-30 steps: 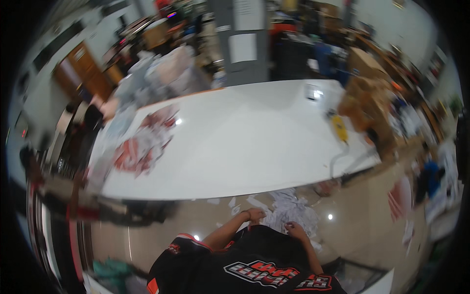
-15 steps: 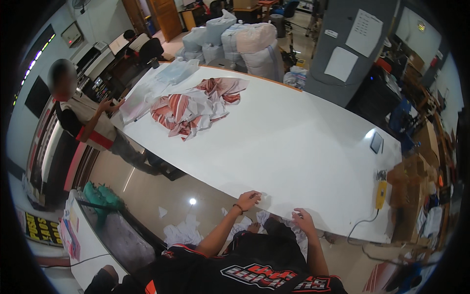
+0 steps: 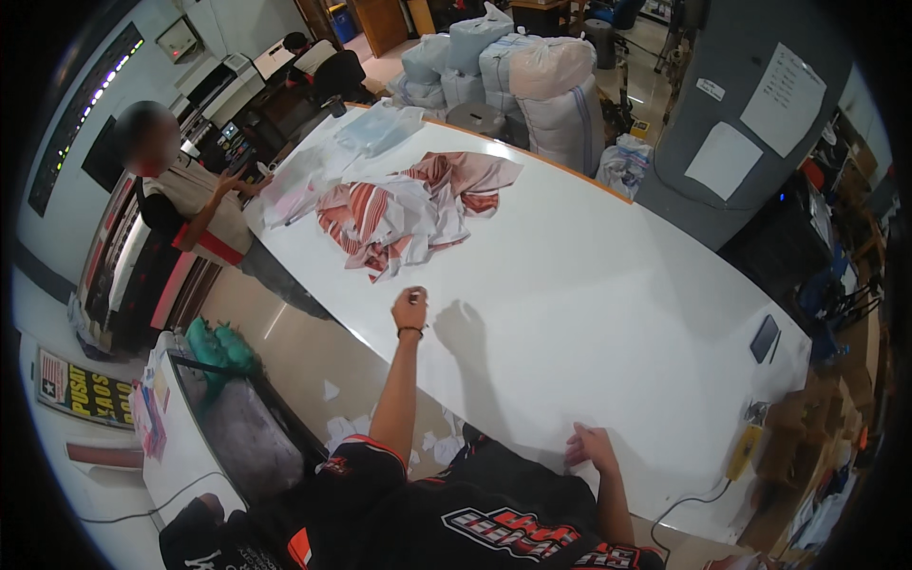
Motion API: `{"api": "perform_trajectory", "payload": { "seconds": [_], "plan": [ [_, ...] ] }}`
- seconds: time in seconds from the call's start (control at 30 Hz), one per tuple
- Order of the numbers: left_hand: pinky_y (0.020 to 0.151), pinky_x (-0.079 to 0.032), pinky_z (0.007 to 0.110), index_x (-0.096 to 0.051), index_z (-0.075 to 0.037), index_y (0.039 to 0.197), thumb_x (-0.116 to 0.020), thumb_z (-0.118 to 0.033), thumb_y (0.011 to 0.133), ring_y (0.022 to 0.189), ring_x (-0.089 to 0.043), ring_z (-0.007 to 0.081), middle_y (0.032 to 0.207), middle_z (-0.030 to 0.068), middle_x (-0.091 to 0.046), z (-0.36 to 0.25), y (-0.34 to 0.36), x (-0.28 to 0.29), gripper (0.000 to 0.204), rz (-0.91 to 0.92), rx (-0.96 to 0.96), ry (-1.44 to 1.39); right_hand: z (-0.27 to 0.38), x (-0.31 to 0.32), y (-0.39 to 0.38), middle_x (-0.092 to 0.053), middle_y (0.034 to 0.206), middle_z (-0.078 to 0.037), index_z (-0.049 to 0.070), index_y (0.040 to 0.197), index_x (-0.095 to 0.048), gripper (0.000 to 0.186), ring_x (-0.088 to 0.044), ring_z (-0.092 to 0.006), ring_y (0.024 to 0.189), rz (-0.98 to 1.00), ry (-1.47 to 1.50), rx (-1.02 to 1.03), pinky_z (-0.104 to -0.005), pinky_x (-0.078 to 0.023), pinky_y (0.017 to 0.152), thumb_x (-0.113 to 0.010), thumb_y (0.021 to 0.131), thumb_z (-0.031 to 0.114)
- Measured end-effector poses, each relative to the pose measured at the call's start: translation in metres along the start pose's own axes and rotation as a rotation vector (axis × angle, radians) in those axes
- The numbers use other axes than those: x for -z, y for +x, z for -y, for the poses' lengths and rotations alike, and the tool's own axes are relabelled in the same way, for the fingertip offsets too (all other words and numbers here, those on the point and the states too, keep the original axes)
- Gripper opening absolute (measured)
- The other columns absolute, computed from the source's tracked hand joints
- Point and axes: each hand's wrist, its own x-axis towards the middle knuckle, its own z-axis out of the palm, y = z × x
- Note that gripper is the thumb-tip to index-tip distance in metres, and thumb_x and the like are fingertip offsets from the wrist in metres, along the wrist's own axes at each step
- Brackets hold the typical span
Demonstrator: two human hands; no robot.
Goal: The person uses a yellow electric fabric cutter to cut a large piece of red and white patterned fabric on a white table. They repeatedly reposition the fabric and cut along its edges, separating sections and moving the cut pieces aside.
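Observation:
My left hand [image 3: 410, 310] is raised over the left part of the white table [image 3: 579, 294], its fingers curled closed. Whether anything small is inside them I cannot make out. A crumpled heap of white and rust-red striped fabric [image 3: 399, 214] lies just beyond that hand, not touched by it. My right hand [image 3: 591, 447] hovers at the table's near edge, fingers loosely apart, with nothing held. Clear plastic bags [image 3: 370, 133] lie on the table's far left end.
A person [image 3: 204, 204] stands at the table's left end. To the right lie a dark phone-like device [image 3: 764, 338] and a yellow corded tool [image 3: 745, 451]. Stuffed sacks [image 3: 560, 119] are piled behind the far edge. White scraps [image 3: 442, 446] litter the floor by me.
My left hand has moved forward and left over the table toward the fabric heap. My right hand has shifted slightly lower in view. The view itself has swung a little.

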Motion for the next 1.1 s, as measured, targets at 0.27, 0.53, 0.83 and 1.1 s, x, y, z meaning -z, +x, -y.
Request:
{"api": "perform_trajectory", "payload": {
  "seconds": [0.27,0.53,0.83,1.1],
  "plan": [
    [0.098,-0.053,0.048,-0.067,-0.001,0.128,-0.075,-0.030,0.084,0.114,-0.066,0.0395,0.116,0.0218,-0.070,-0.008,0.180,-0.007,0.053,-0.371,0.003,0.431,0.006,-0.009,0.005,-0.069,0.064,-0.022,-0.011,0.079,-0.070,0.065,-0.068,-0.0316,0.047,-0.222,0.034,-0.138,-0.0386,-0.057,0.042,-0.064,0.102,0.049],
    [0.093,-0.052,0.053,-0.068,-0.001,0.124,-0.067,-0.031,0.090,0.103,-0.067,0.0456,0.103,0.0250,-0.069,0.032,0.266,0.021,0.045,-0.306,0.074,0.362,0.030,-0.033,0.006,-0.067,0.058,-0.019,-0.008,0.068,-0.068,0.068,-0.065,-0.0276,0.041,-0.441,0.007,-0.194,-0.0362,-0.054,0.038,-0.071,0.096,0.054],
    [0.082,-0.051,0.041,-0.066,0.004,0.115,-0.051,-0.011,0.107,0.089,-0.066,0.0326,0.098,0.0186,-0.071,-0.052,0.172,0.022,0.022,-0.339,-0.404,-0.176,0.019,-0.034,0.012,-0.067,0.059,-0.018,-0.006,0.072,-0.068,0.060,-0.066,-0.0273,0.043,-0.494,0.042,-0.147,-0.0358,-0.055,0.039,-0.075,0.095,0.049],
    [0.078,-0.049,0.026,-0.065,0.002,0.109,-0.056,-0.006,0.108,0.084,-0.059,0.0090,0.093,0.0026,-0.068,-0.170,-0.034,0.004,0.012,0.275,-0.356,-0.786,0.071,-0.103,0.062,-0.072,0.108,-0.014,0.002,0.136,-0.060,0.064,-0.071,-0.0238,0.098,-0.411,-0.232,0.559,-0.0357,-0.060,0.071,-0.088,0.086,0.032]
  ]
}}
